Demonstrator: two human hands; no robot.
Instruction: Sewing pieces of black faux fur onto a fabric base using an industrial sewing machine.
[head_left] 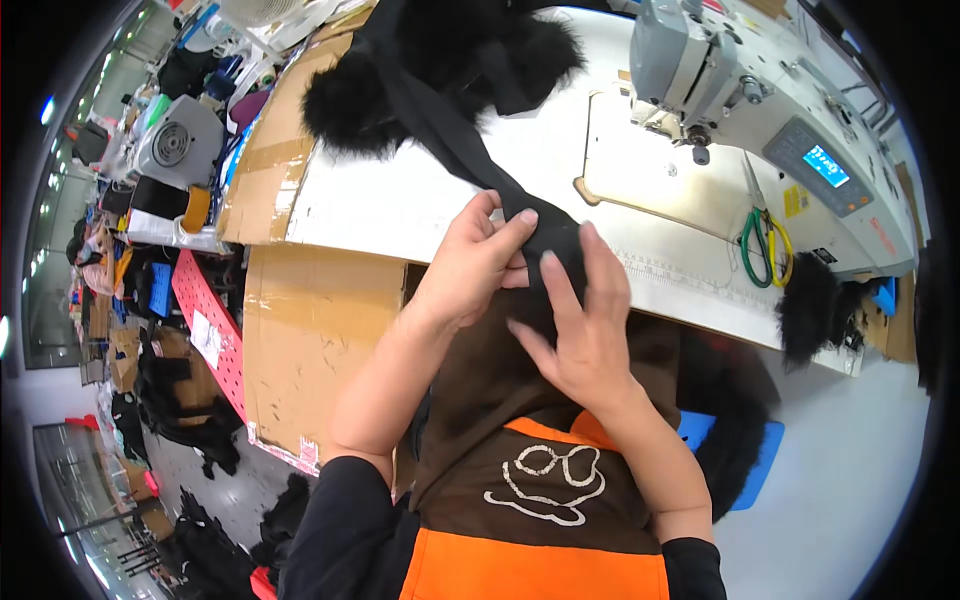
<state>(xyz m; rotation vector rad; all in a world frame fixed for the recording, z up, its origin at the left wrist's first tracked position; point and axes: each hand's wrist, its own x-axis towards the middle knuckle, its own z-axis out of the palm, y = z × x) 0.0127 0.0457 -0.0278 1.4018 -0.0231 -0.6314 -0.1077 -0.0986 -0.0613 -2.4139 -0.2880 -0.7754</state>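
A long black fabric strip [440, 122] runs from a heap of black furry material [350, 100] at the far side of the white table to its front edge. My left hand [485, 250] pinches the strip between thumb and fingers near that edge. On the other side of the strip, my right hand [585, 320] has its fingers stretched apart, the fingertips by the cloth. Whether they touch it I cannot tell. The strip's near end hangs down between my hands, over my brown and orange apron [470, 450], where dark on dark hides its outline.
A grey sewing machine [690, 70] with a lit blue display stands at the right of the white table [360, 200]. Scissors [765, 245] with green and yellow handles lie in front of it, beside black fur scraps [808, 305]. Cardboard [320, 330] lines the table's left side.
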